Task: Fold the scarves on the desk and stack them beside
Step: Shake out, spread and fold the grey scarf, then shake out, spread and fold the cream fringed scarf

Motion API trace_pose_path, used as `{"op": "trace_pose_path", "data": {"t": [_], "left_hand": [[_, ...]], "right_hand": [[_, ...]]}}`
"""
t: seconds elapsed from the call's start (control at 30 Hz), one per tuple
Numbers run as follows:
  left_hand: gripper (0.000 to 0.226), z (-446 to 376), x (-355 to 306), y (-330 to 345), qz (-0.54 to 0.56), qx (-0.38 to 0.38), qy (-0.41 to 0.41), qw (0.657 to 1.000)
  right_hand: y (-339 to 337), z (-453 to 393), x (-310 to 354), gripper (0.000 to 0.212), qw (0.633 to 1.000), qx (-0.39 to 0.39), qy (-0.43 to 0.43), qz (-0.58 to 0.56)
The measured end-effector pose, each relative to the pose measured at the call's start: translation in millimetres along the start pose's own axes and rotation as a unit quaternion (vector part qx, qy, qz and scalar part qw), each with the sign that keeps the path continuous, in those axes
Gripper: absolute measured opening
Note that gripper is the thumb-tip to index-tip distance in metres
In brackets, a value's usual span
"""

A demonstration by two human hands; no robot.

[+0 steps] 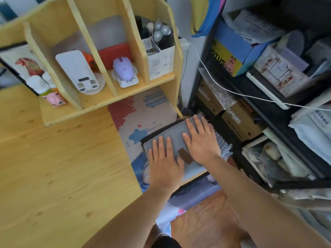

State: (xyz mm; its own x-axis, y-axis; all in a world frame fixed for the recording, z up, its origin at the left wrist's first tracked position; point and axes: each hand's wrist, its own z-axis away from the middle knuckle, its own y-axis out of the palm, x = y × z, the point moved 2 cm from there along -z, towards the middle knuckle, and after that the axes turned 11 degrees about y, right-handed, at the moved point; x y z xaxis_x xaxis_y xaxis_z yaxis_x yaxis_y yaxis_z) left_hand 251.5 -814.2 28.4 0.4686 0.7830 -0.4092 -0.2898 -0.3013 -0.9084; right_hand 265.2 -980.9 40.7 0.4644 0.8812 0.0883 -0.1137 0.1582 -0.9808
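Two flat hands, the left hand (163, 162) and right hand (200, 140), press one folded grey fabric scarf (168, 135) with a brown label (185, 155). Each grip is wide, fingers straight. The scarf tops a dark folded piece (157, 131) at the pale wooden tabletop (53, 167)'s right edge.

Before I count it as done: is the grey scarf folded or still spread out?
Folded. The grey scarf lies as a compact rectangle, with the left hand and right hand pressing flat on it.
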Motion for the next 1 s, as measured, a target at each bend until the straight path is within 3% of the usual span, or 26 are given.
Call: {"op": "trace_pose_path", "data": {"t": [0.13,0.27,0.33,0.4,0.5,0.57,0.7,0.87,1.0], "left_hand": [[0.081,-5,18,1,0.011,0.066,-0.101,0.993],[0.076,-5,27,-24,0.050,0.085,-0.105,0.990],[0.072,3,31,-39,0.056,0.068,-0.103,0.991],[0.068,9,34,-55,0.069,0.028,-0.098,0.992],[0.060,11,41,-88,0.105,-0.051,-0.079,0.990],[0.049,17,59,-110,0.143,-0.059,-0.091,0.984],[0.024,69,122,-156,0.225,-0.060,-0.165,0.959],[0.019,200,227,-198,0.279,-0.144,-0.327,0.891],[0.025,323,292,-224,0.281,-0.174,-0.416,0.847]], "right_hand": [[4,-5,-13,0.066,0.998,0.034,0.027,-0.034],[-8,-8,-28,0.066,0.995,0.074,0.073,0.002],[-20,-2,-30,0.065,0.994,0.062,0.095,0.007],[-38,8,-18,0.059,0.996,-0.016,0.087,-0.007],[-63,19,32,0.044,0.987,-0.139,-0.016,-0.073],[-75,26,79,0.039,0.978,-0.144,-0.077,-0.128],[-76,53,180,0.035,0.966,-0.049,-0.185,-0.176],[-42,120,312,0.034,0.937,0.049,-0.302,-0.168],[-20,202,419,0.034,0.892,0.130,-0.409,-0.145]]}}
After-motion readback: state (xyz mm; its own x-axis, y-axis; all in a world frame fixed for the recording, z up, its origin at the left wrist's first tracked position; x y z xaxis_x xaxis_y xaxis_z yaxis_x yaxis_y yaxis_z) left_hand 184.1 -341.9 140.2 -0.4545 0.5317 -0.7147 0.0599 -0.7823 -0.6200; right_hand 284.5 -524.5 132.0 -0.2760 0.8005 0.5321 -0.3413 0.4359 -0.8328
